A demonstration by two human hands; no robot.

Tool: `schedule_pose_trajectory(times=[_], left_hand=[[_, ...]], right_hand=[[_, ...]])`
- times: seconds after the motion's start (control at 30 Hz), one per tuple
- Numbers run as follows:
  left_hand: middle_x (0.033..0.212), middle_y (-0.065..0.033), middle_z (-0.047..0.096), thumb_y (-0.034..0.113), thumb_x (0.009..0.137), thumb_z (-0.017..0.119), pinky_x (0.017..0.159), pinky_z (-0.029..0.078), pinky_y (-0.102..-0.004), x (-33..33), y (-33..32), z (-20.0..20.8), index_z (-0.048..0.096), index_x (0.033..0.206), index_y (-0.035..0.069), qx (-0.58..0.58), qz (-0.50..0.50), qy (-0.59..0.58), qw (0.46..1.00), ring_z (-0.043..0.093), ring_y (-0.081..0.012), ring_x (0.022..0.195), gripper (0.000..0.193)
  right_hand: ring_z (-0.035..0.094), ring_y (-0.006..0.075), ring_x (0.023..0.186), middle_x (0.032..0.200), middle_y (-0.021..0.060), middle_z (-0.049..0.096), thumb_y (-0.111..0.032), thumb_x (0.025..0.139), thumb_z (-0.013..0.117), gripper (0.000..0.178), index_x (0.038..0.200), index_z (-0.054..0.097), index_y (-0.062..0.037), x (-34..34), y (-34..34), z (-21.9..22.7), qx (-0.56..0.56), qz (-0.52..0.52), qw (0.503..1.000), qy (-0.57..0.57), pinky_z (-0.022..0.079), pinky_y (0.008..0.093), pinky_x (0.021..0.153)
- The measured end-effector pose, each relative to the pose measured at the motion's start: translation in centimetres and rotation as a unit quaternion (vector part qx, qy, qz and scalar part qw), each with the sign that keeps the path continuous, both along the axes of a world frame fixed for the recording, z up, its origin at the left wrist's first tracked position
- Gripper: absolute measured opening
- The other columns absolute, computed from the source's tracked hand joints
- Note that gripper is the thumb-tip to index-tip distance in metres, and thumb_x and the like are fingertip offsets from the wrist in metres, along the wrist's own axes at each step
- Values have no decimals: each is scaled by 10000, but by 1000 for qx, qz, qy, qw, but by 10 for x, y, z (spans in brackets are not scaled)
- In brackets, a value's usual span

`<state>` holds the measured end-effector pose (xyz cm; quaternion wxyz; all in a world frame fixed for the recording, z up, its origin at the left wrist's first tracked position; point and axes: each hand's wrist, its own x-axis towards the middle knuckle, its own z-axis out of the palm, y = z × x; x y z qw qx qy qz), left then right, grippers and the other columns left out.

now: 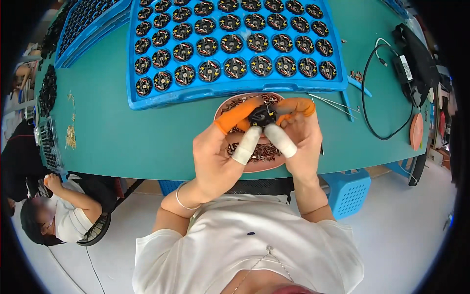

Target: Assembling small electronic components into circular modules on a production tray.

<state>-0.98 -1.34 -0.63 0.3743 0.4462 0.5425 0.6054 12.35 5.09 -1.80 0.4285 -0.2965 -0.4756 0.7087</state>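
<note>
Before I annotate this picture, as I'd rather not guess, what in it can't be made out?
All in the head view:
Black round part: its underside, hidden by its own upper side and by the left hand and right hand.
Pink container: part of its inside, covered by both hands.
Blue tray: far side, cut off by the top edge.
Golden bits at left: single shapes, too small.

Plastic disc (263,116), glossy plastic tray (240,88), smooth tabletop (112,132)

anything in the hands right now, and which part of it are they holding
A black disc: the left hand and right hand hold it between them by its outer edge, one at each side.
</note>
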Motion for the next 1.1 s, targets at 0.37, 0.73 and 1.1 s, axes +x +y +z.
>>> schedule_pose_trajectory(times=[0.37, 0.73, 1.1], left_hand=[[1080, -170, 626, -44, 853, 616, 754, 556, -298, 5, 0, 5, 524, 1197, -96, -2, 31, -41, 999, 667, -205, 868, 360], [985, -153, 656, -35, 827, 632, 713, 500, -251, -2, -2, 7, 565, 1148, -87, 46, 12, 245, 968, 642, -164, 806, 332], [858, -88, 650, 53, 819, 666, 619, 493, -231, -20, 5, 27, 588, 1168, -25, -46, -63, 167, 983, 613, -124, 726, 367]], right_hand=[[559, 168, 1008, 1114, 97, 557, 90, 793, 645, 392, 1151, 502, 14, 4, 4, 4, -47, 25, 997, 49, 446, 317, 905], [548, 158, 944, 1103, 91, 538, 108, 756, 656, 434, 1134, 476, -8, 2, 4, 3, 9, -3, 1000, -2, 464, 293, 789], [548, 152, 945, 1103, 92, 543, 89, 786, 635, 440, 1171, 446, -12, 6, 5, 0, 62, 30, 997, -28, 464, 296, 828]])
